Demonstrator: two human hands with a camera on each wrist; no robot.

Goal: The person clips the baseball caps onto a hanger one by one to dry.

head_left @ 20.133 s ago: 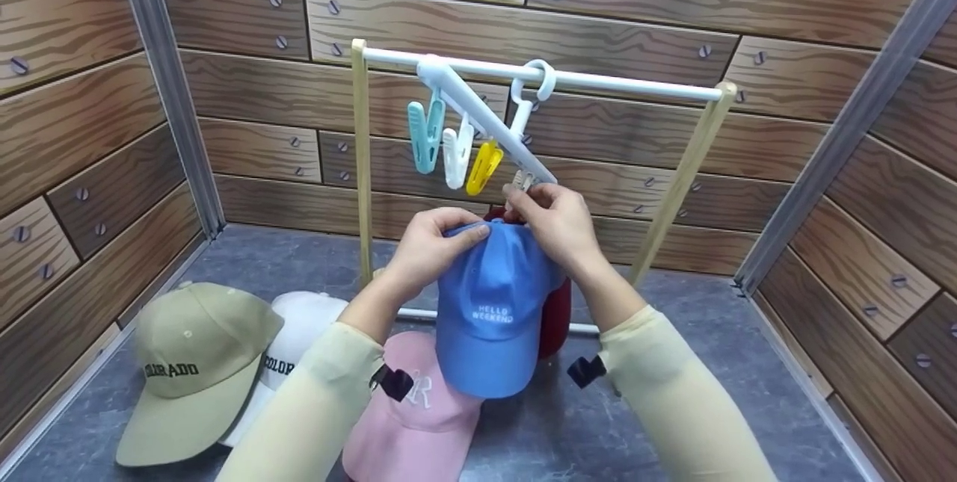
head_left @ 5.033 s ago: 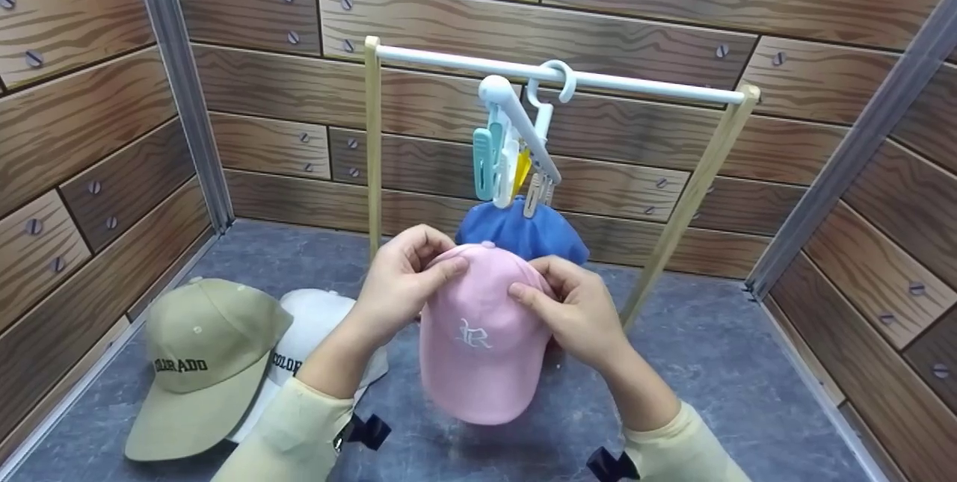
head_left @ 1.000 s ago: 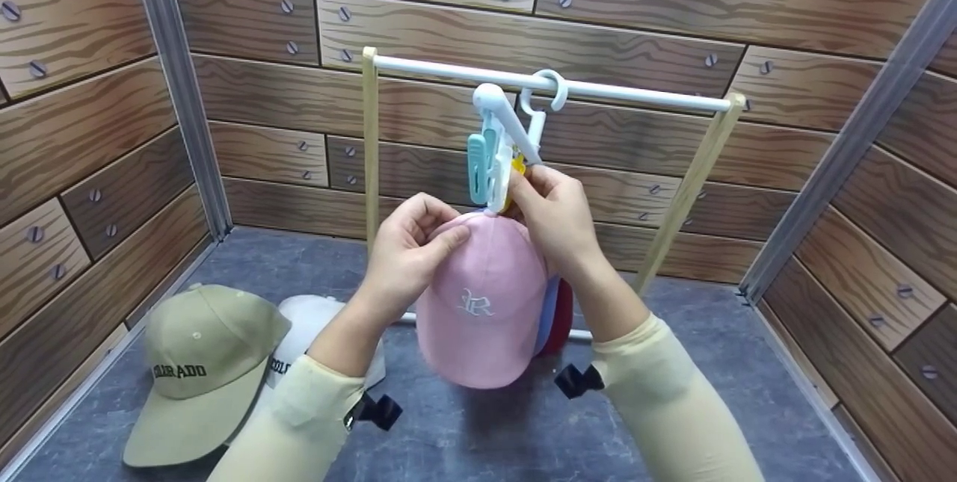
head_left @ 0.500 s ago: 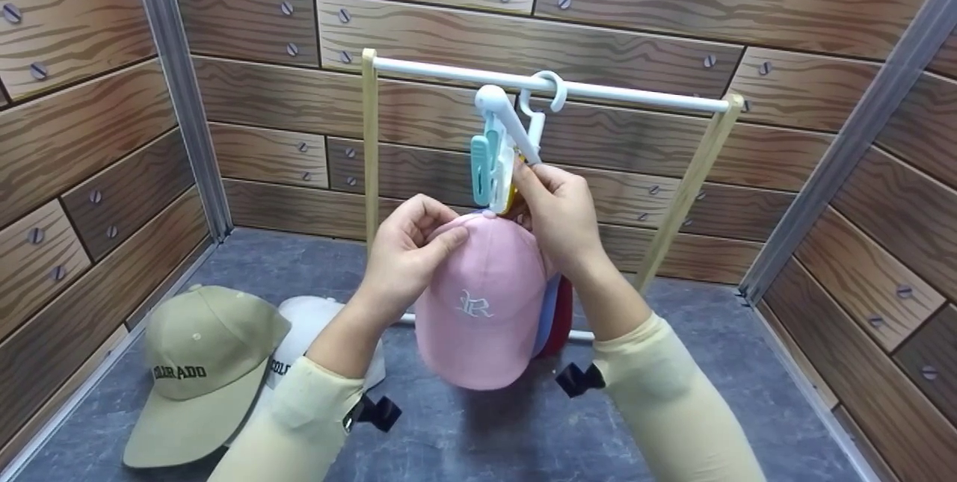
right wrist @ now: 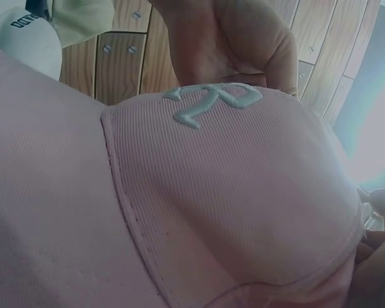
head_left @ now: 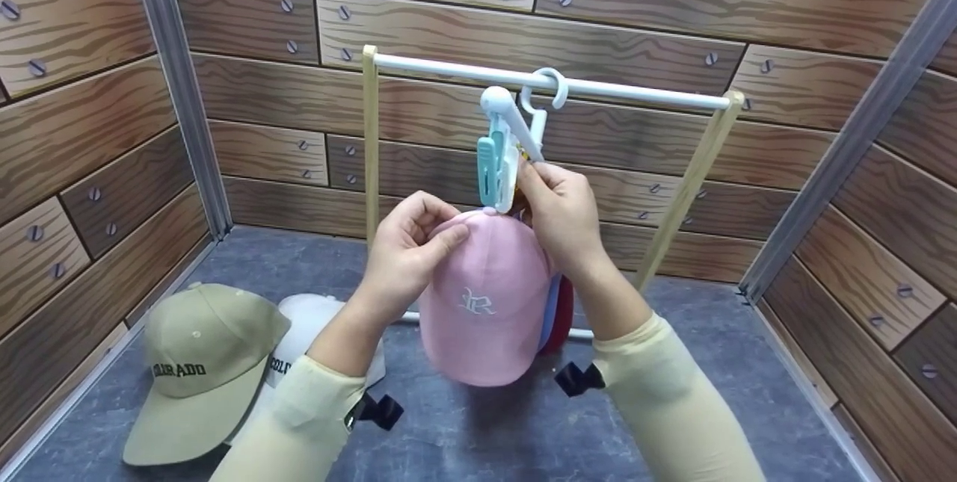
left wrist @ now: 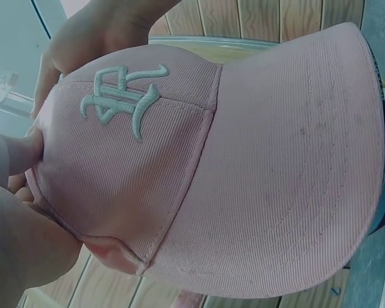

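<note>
In the head view my left hand (head_left: 415,254) pinches the upper left edge of a pink cap (head_left: 486,340), thumb in front. The cap hangs upright, its brim down and embroidered letter forward. My right hand (head_left: 564,217) pinches a yellow clothespin (head_left: 524,155), mostly hidden by the fingers, under a white clip hanger (head_left: 521,127) at the cap's top. In front of it hang a white clothespin (head_left: 510,181) and a teal clothespin (head_left: 486,172). Behind the pink cap show edges of a blue cap (head_left: 550,314) and a dark red cap (head_left: 561,317). The right wrist view shows the pink crown (right wrist: 244,179) close up.
The hanger hooks over the white rail (head_left: 448,72) of a wood-sided rack (head_left: 684,194). At left on the grey tabletop (head_left: 463,441) lie a khaki cap (head_left: 209,344) and a white cap (head_left: 314,317), partly behind my left forearm. Wood-pattern walls surround the table.
Earlier the blue cap was in my hands and the pink one lay on the table. Both hands then lifted the pink cap; my right hand moved to the yellow clothespin. The last half second shows little motion.
</note>
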